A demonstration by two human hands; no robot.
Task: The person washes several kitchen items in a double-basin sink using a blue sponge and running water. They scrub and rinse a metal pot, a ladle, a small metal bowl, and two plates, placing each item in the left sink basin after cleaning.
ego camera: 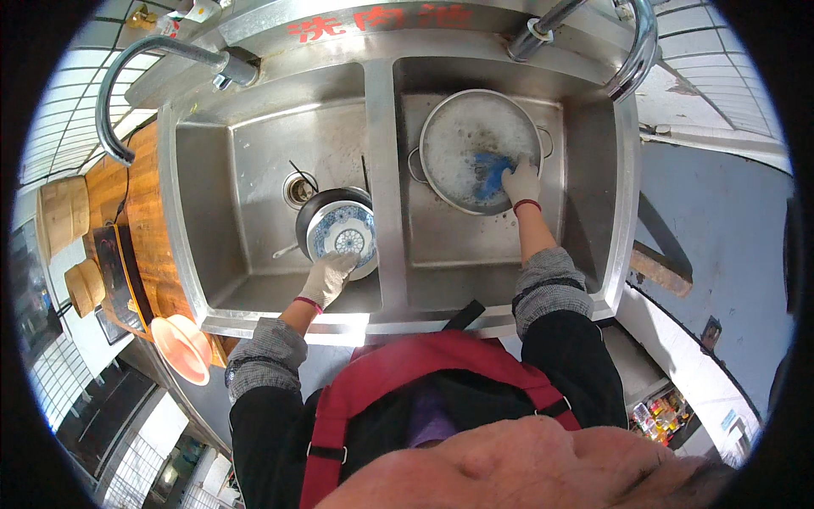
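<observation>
My left hand (331,280), in a white glove, grips the near rim of a blue-and-white patterned plate (345,229) in the left sink basin. The plate rests on or just above a dark round pan (308,213); I cannot tell which. Beside them lie a white spoon handle (285,251) and a thin dark stick (301,173). In the right basin stands a two-handled metal pot (445,184) of soapy water. My right hand (523,183), also gloved, is at the pot's right side, holding a blue cloth (491,175) partly in the suds.
A steel divider (385,191) separates the basins. One curved faucet (114,83) stands at the left, another (642,51) at the right. The drain (299,189) shows behind the pan. Left of the sink are a wooden counter (147,254) and a pink plastic basin (181,350).
</observation>
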